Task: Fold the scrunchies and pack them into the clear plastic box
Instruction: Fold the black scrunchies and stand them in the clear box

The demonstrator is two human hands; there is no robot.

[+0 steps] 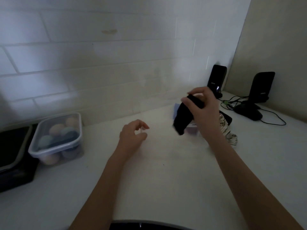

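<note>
My right hand (201,107) is raised above the white counter (166,180), fingers and thumb curled round the top of a black scrunchie (183,117). The fabric hangs down from that pinch in a long, limp fold, its lower end dangling clear of the counter. It looks soft and very light, with no stiffness of its own, so I judge it will droop whichever way I tilt it and will spring loose unless both ends are held while folding. The best hold seems to be where I have it now, across the gathered band near the top, with the other hand taking the hanging end.

My left hand (132,135) hovers low over the counter, to the left of the scrunchie and apart from it. Its fingers are loosely curled and hold nothing.

Just behind and under the right hand lies a small heap of loose scrunchies. A striped pale one (227,130) shows beside my wrist, with something dark behind it and a bit of blue and lilac showing behind the black scrunchie; the frame is too dim and blurred to count them.

The clear plastic box (56,138) stands well to the left against the tiled wall (99,55). Its lid seems to be on, though I cannot be certain, and rounded pastel bundles (56,130) fill it. A dark tray-like object (15,155) touches its left side. Two black stands (262,87) with cables sit in the far right corner.
</note>
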